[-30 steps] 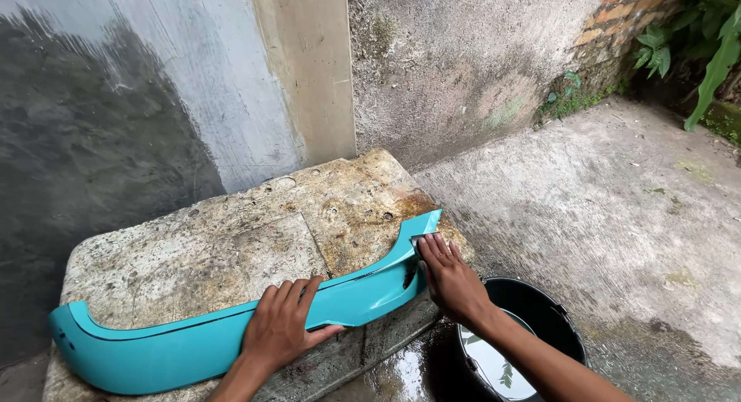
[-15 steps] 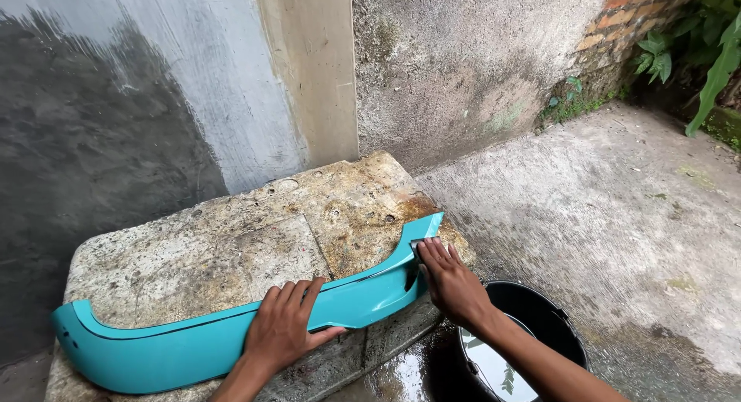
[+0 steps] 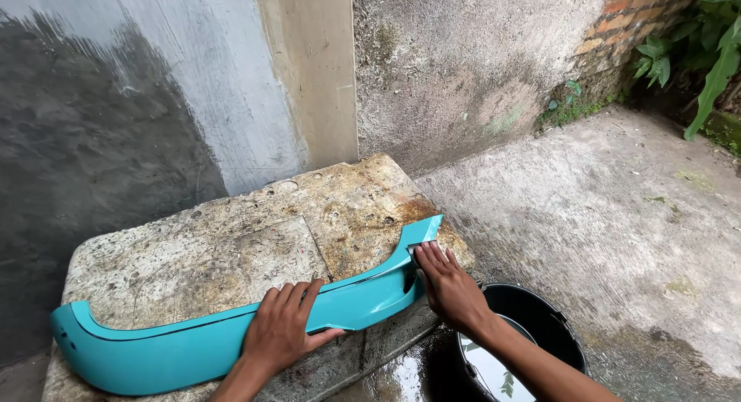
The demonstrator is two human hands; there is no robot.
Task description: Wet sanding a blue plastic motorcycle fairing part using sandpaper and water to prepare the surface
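We note the turquoise panel (image 3: 193, 344) lying lengthwise on the stone slab (image 3: 231, 248), bucket (image 3: 532, 332) just beside the slab's right end, our left hand (image 3: 282, 332) flat on the panel's middle, ungripped, right hand (image 3: 448, 290) pressing its upturned end, fingers extended.

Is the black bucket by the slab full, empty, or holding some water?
Holding some water: the black bucket stands upright, and a pale reflective surface with leaf reflections shows inside, below the rim. Depth cannot be told.

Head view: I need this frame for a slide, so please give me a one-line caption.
Left hand steadies a long turquoise panel on a stained stone slab; right hand presses its raised end beside a black bucket.
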